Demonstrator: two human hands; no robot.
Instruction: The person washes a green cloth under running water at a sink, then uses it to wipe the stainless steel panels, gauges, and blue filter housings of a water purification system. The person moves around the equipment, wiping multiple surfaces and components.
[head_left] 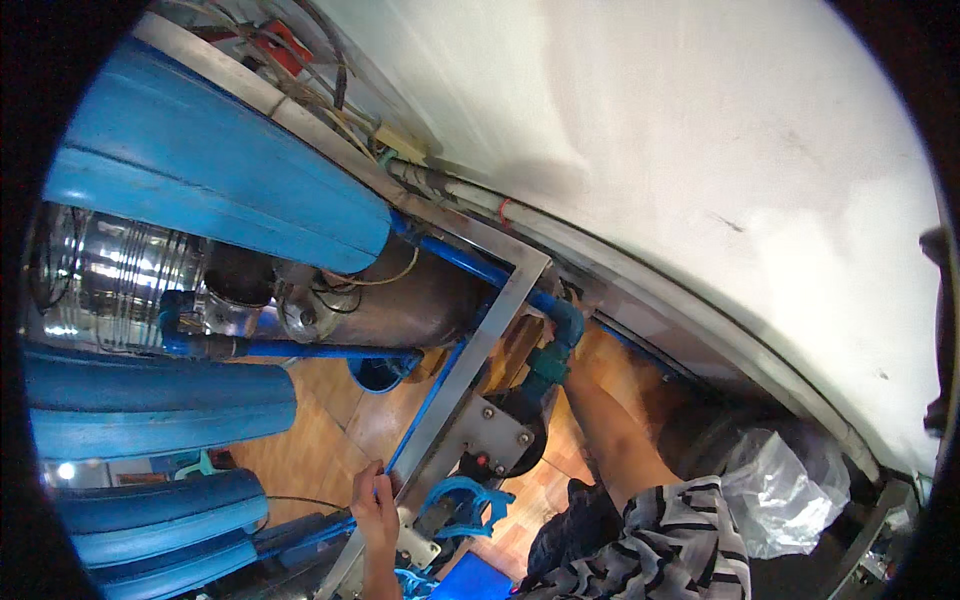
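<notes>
My left hand (373, 508) grips the edge of a slanted grey metal frame bar (470, 365), next to a thin blue tube (428, 405) that runs along it. My right hand (571, 374) reaches up on a bare forearm and closes around a teal fitting (547, 366). That fitting hangs under a blue pipe elbow (568, 320); most of the fingers are hidden behind it. A thick blue pipe (455, 257) leads from the elbow up to the left. My sleeve (680, 540) is black-and-white striped.
Large blue cylinders (210, 165) and a shiny steel tank (110, 275) fill the left. A grey plate with bolts (490, 430) and a black round part sit below the frame. A crumpled clear plastic bag (780, 490) lies at the right. A white wall (680, 150) stands behind, above a wood-pattern floor (320, 430).
</notes>
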